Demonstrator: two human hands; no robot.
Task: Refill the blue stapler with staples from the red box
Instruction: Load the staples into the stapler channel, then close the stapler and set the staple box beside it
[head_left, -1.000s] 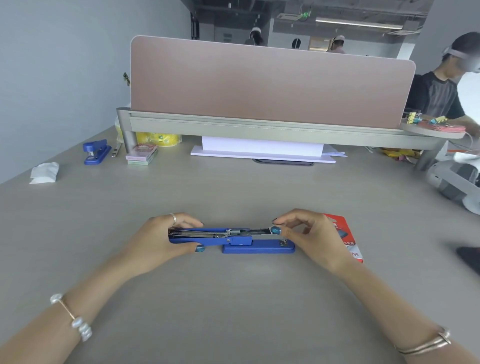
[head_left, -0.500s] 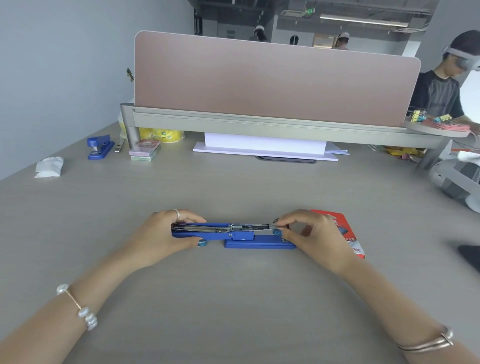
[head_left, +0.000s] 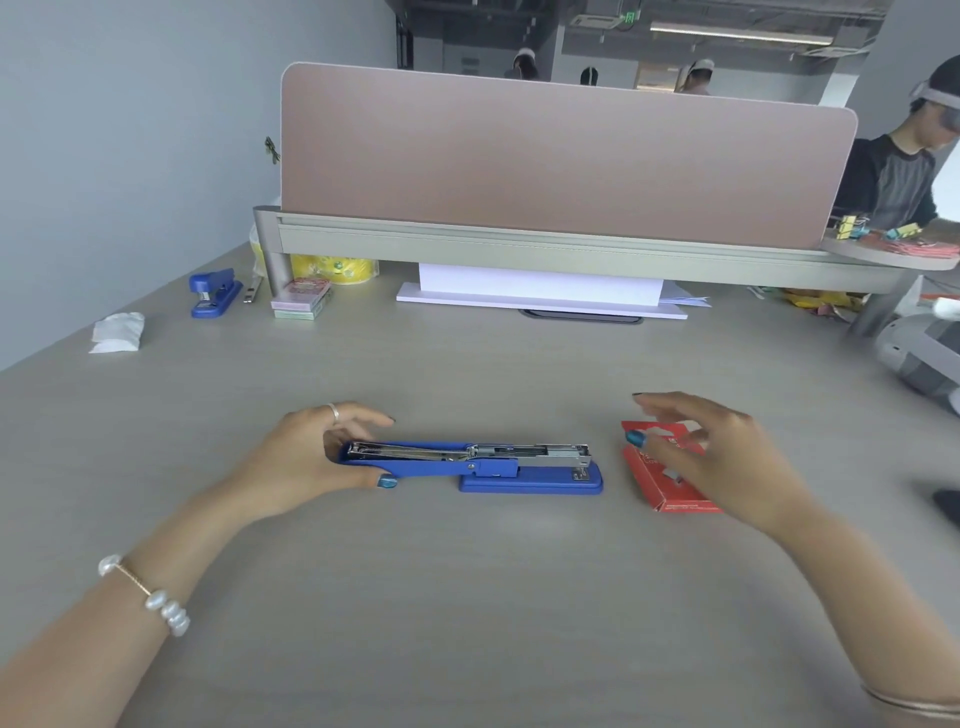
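Observation:
The blue stapler (head_left: 483, 465) lies lengthwise on the grey desk, its top swung open to the left so the metal staple channel shows. My left hand (head_left: 306, 452) grips the opened top at its left end, thumb in front and fingers behind. The red box (head_left: 662, 483) lies flat just right of the stapler. My right hand (head_left: 706, 452) hovers over the box with fingers spread, holding nothing and covering the box's right part.
A second blue stapler (head_left: 214, 292), a stack of small boxes (head_left: 301, 300) and a crumpled white tissue (head_left: 118, 331) sit at the far left. A pink divider (head_left: 561, 156) closes the desk's back, with white paper (head_left: 540, 291) under it. A person (head_left: 904, 171) sits at the far right.
My right hand has let go of the stapler's front end and moved right, over the red box. The left hand stays on the opened top.

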